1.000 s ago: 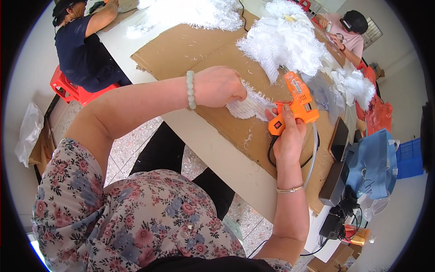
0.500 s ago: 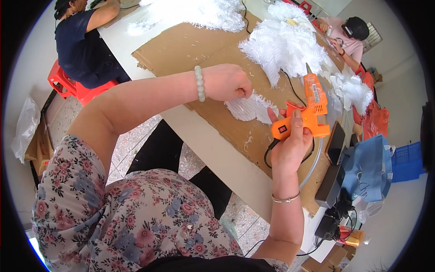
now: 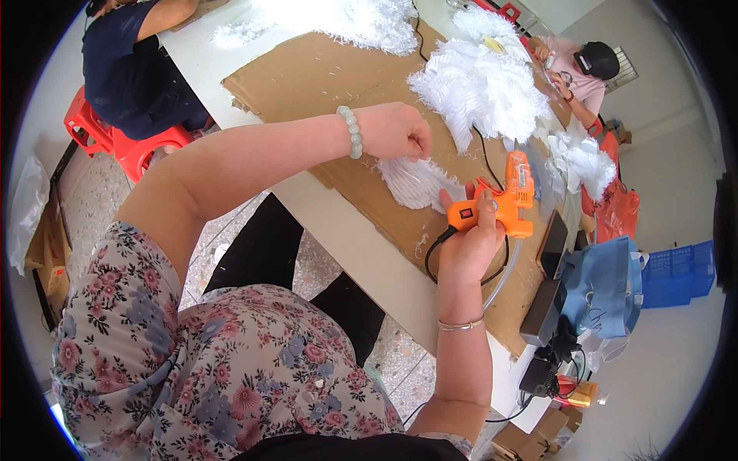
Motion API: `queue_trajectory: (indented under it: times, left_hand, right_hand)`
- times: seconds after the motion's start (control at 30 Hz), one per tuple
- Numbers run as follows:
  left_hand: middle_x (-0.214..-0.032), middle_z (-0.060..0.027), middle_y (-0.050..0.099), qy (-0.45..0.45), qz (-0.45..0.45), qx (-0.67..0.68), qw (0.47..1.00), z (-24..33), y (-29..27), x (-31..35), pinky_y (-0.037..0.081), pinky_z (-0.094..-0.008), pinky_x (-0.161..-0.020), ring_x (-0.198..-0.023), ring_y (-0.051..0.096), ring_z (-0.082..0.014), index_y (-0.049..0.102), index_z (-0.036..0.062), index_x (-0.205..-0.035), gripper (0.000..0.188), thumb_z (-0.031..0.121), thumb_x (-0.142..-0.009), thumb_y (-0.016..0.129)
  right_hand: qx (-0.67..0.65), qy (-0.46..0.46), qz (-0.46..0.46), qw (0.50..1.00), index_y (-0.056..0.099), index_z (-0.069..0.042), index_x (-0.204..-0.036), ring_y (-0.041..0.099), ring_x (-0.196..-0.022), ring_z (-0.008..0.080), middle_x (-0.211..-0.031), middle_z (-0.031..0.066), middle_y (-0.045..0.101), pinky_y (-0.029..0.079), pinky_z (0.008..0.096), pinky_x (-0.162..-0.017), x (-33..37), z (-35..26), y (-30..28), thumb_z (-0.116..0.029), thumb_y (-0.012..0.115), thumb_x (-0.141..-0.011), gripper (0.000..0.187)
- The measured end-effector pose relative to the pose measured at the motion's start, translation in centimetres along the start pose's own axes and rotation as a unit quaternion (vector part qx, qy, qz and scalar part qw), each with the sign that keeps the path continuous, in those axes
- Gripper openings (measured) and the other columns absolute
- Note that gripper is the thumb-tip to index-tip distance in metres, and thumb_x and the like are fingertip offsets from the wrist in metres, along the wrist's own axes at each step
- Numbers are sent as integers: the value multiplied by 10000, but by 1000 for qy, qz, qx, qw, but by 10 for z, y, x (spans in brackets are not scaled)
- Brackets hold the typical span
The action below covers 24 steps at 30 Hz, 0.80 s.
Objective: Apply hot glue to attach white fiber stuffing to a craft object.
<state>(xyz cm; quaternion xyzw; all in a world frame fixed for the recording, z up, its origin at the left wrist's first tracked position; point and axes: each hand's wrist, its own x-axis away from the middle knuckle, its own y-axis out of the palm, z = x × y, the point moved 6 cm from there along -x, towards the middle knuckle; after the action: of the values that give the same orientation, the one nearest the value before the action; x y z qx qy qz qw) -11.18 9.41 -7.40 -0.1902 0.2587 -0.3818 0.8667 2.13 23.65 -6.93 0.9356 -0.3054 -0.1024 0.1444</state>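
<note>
My right hand (image 3: 470, 250) is wrapped round an orange hot glue gun (image 3: 507, 198), its nozzle pointing away from me. A clear glue stick (image 3: 503, 280) trails from its rear, and a black cord runs from its handle. My left hand (image 3: 396, 131), with a pale green bead bracelet at the wrist, is closed, thumb and fingers pressed together. Its fingertips are at the upper edge of a white ribbed, fringed fabric piece (image 3: 419, 184) lying on the cardboard (image 3: 307, 77). Whatever those fingers pinch is hidden. The fabric's other end reaches close to my right fingers.
White fringed pieces are heaped (image 3: 488, 88) beyond my hands, with another pile (image 3: 330, 19) farther left. Along the table's right side are a dark box (image 3: 543, 311), a blue bag (image 3: 603, 288) and black adapters (image 3: 542, 376). Two people sit at the far side.
My right hand has drawn the glue gun slightly left and lower, its nozzle now less raised. The left hand stays closed by the fabric's edge. The whole view has shifted a little.
</note>
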Motion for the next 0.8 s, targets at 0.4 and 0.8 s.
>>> queue_trajectory:
  times: [0.4, 0.8]
  left_hand:
    - [-795, -32, 671, -106, 99, 150, 978, -22, -14, 6, 497, -224, -610, -649, 600, -80, 663, 17, -924, 120, 78, -869, 576]
    - [-775, -60, 665, -31, 137, -37, 989, 1, -13, 8, 510, -279, -585, -609, 617, -137, 669, 46, -947, 160, 125, -826, 601]
  right_hand:
    - [4, 14, 10, 1000, 486, -18, -1159, 546, -1005, 202, -1106, 94, 550, 525, 509, -860, -7, 12, -6, -77, 520, -920, 248]
    - [-18, 40, 14, 999, 473, -37, -1166, 552, -990, 211, -1089, 89, 551, 513, 506, -871, -12, 13, -8, -77, 492, -926, 245]
